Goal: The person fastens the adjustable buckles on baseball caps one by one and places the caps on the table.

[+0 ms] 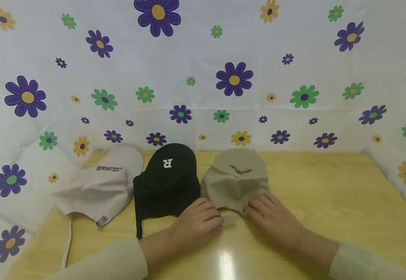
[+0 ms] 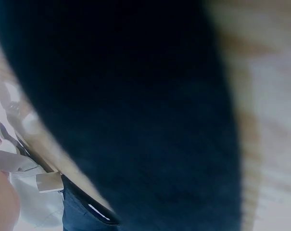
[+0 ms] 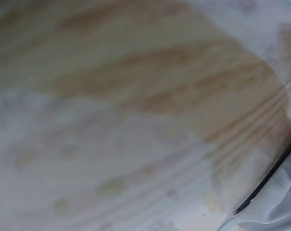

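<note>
A beige cap (image 1: 237, 177) with dark lettering lies on the table, its visor toward the back wall. My left hand (image 1: 199, 221) has curled fingers at the cap's lower left edge and holds its strap. A pale strap end (image 1: 230, 220) sticks out past those fingertips. At the lower right edge, my right hand (image 1: 272, 217) pinches the cap; a small shiny piece (image 1: 246, 214) shows by the fingertips. Close and blurred in the left wrist view is the black cap (image 2: 135, 120). Pale cap fabric (image 3: 275, 197) appears at the right wrist view's lower right.
Left of the beige cap lies a black cap (image 1: 168, 182) with a white letter R. Farther left, a pale pinkish cap (image 1: 105, 186) has its strap (image 1: 68, 245) hanging toward the front. A flower-printed cloth (image 1: 196, 50) stands behind the wooden table (image 1: 328, 186).
</note>
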A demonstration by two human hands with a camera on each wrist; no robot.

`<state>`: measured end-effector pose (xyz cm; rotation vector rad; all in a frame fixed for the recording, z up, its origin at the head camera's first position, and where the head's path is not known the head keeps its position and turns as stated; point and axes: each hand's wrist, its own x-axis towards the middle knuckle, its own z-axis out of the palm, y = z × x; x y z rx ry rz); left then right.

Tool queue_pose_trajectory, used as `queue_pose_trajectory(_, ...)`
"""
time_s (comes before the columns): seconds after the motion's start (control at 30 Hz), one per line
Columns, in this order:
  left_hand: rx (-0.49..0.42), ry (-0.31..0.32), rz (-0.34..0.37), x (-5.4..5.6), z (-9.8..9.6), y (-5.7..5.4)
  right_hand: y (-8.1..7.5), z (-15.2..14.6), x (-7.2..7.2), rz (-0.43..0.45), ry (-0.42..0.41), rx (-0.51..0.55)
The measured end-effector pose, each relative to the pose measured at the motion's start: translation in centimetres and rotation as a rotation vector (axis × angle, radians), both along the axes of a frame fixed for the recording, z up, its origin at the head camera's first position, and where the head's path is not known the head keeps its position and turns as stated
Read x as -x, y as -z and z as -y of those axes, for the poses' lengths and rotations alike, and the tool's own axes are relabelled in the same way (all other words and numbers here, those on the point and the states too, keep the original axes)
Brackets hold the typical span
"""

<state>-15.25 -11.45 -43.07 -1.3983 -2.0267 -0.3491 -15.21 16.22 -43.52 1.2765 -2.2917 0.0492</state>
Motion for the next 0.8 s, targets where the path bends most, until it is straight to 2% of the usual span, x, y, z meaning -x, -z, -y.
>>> queue_pose_trajectory(0.17, -0.025, 0.01, -0.005, 0.01, -0.11, -0.02, 0.09, 0.0, -0.16, -0.01, -0.005, 0.032)
queue_pose_trajectory(0.5, -0.039, -0.003, -0.05, 0.15, -0.19, 0.15, 0.08, 0.02, -0.42, 0.076, 0.005, 0.131)
queue_pose_trajectory(0.8, -0.041, 0.011, -0.046, 0.17, -0.28, 0.12, -0.05, 0.5, -0.83, 0.093, 0.012, 0.126)
